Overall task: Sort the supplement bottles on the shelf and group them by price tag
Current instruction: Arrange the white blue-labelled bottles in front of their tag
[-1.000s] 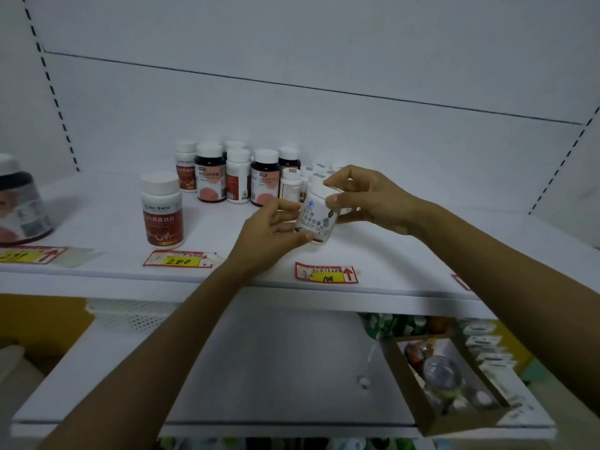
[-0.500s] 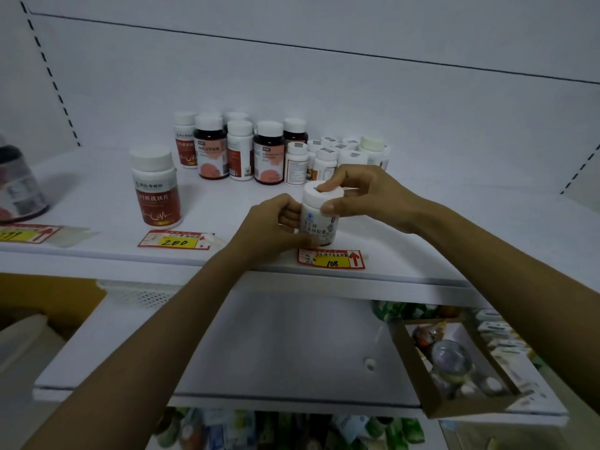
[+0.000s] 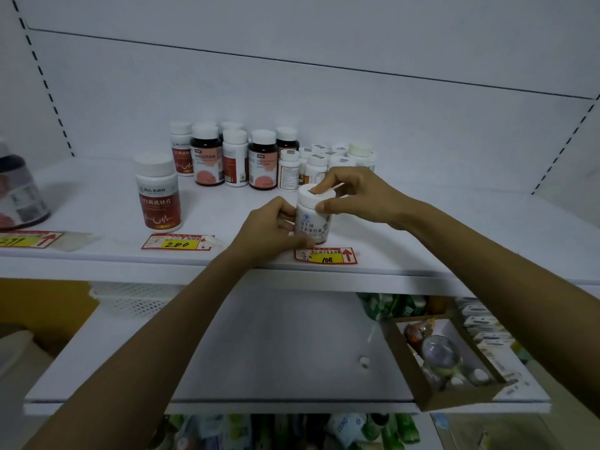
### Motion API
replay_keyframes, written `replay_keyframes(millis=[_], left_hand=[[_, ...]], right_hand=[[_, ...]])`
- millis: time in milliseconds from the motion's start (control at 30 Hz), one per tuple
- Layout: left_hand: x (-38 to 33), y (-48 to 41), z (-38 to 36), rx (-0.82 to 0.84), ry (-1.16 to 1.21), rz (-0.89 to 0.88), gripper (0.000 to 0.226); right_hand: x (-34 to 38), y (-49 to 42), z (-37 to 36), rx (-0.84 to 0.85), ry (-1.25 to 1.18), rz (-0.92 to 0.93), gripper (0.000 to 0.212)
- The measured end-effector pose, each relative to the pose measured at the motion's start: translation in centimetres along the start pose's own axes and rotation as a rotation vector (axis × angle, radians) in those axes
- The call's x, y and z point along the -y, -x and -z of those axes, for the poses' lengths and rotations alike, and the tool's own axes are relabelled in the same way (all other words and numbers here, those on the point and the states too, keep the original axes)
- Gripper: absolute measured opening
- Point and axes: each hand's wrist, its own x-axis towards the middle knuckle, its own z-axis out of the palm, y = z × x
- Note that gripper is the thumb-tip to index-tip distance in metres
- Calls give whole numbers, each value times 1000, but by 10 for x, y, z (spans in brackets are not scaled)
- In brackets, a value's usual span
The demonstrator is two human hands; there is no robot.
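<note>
While both hands closed on it, the white bottle [image 3: 313,226] stood upright on the shelf [image 3: 454,241], just behind the price tag marked 108 [image 3: 326,255]. The left grip [image 3: 269,228] was wrapped round the bottle's side, with the thumb lying low across the label, close above the tag. The right grip [image 3: 360,196] pinched the white cap [image 3: 311,196], one finger flat on its top and the thumb pressed against its rim. The left thumb hid part of the bottle's base, so whether all of it sat on the shelf could not be told.

Well to the left of the 108 tag, a second tag marked 200 [image 3: 177,242] lay along the same front edge, and a red-labelled bottle [image 3: 158,193] stood alone just behind it. Farther left of the 108 tag lay a third tag [image 3: 26,239], its number blurred, with a dark jar [image 3: 18,190] behind it at the picture's edge. Behind the 108 tag and to its left, against the back wall, a cluster of white-capped bottles [image 3: 233,157] stood packed together, some dark and some white. Straight behind the tag, partly hidden by the right grip, stood a group of small white bottles [image 3: 324,160].

Below the 108 tag and to its right, a cardboard box [image 3: 461,397] of small goods sat on the lower shelf [image 3: 259,336].
</note>
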Motion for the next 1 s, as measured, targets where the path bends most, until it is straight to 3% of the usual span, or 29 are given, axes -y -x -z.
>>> replay_keyframes(millis=[167, 267, 400, 500, 633, 733, 833, 933, 1000], left_hand=[[-1, 2, 2, 15, 60, 39, 46], [-8, -1, 11, 128, 169, 103, 48], [-27, -9, 33, 339, 39, 123, 54], [-25, -13, 49, 388, -62, 130, 57], [-12, -19, 51, 229, 40, 160, 40], [-10, -28, 40, 65, 145, 141, 34], [-8, -41, 29, 30, 159, 113, 33], [-7, -54, 22, -17, 168, 95, 32], [-10, -62, 22, -58, 199, 87, 32]], right_hand=[[6, 1, 0, 5, 3, -29, 19], [11, -3, 3, 55, 7, -77, 15], [20, -13, 19, 52, -57, -85, 14], [17, -21, 38, -27, -96, -111, 13], [-3, -35, 56, -133, 54, -150, 9], [-22, -52, 58, -171, 361, -117, 19], [-34, -70, 55, -24, 671, -102, 45], [-42, -83, 54, 166, 798, -99, 68], [-47, -91, 56, 229, 835, -108, 72]])
